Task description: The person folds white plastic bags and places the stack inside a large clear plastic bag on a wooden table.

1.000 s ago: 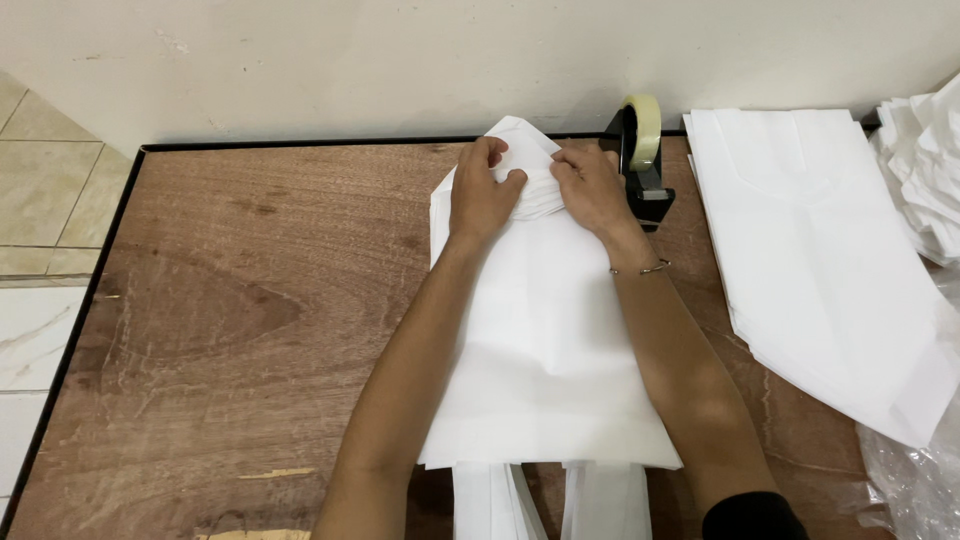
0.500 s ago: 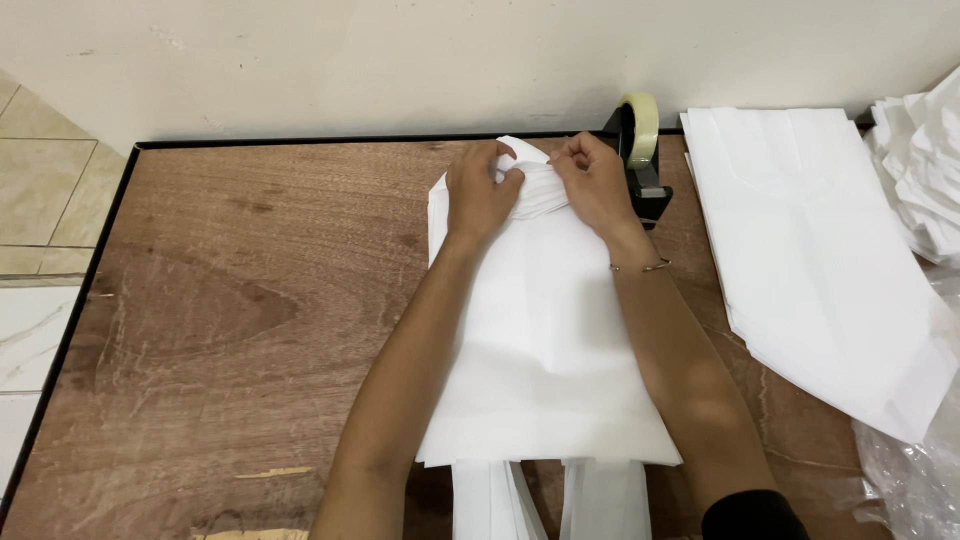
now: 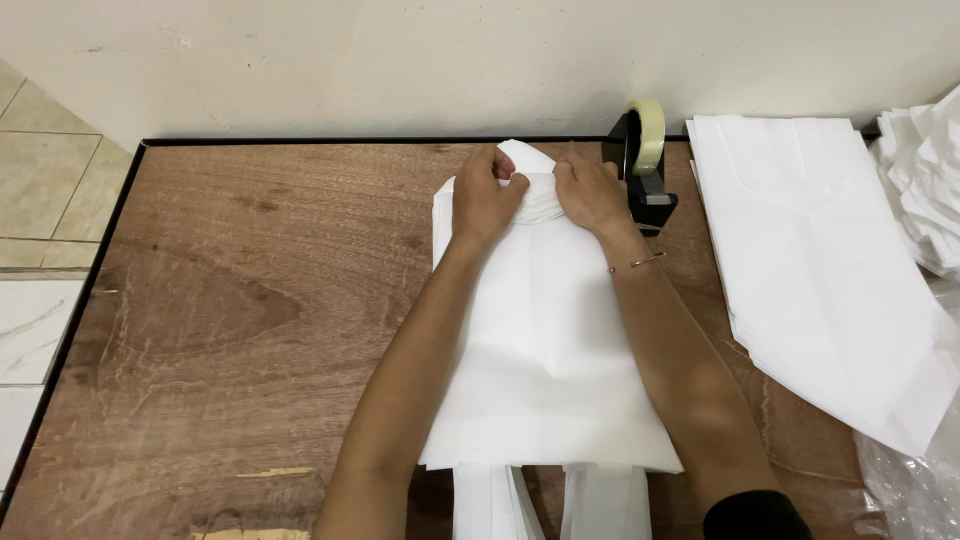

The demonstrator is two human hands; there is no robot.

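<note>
A stack of flat white bags (image 3: 545, 360) lies lengthwise on the wooden table (image 3: 230, 330), handles hanging over the near edge. At its far end my left hand (image 3: 484, 198) and my right hand (image 3: 588, 192) both grip the bunched, folded-over top of the stack (image 3: 535, 185). The fingers of both hands are curled into the white material, close together. A thin bracelet sits on my right wrist.
A black tape dispenser with a roll of tape (image 3: 642, 160) stands just right of my right hand. A second pile of flat white bags (image 3: 815, 270) lies at the right, with crumpled white bags (image 3: 925, 170) and clear plastic (image 3: 915, 490) beyond. Wall behind, tiled floor left.
Both hands have drawn closer together and gathered the far end of the stack, which now bunches up between them instead of lying flat.
</note>
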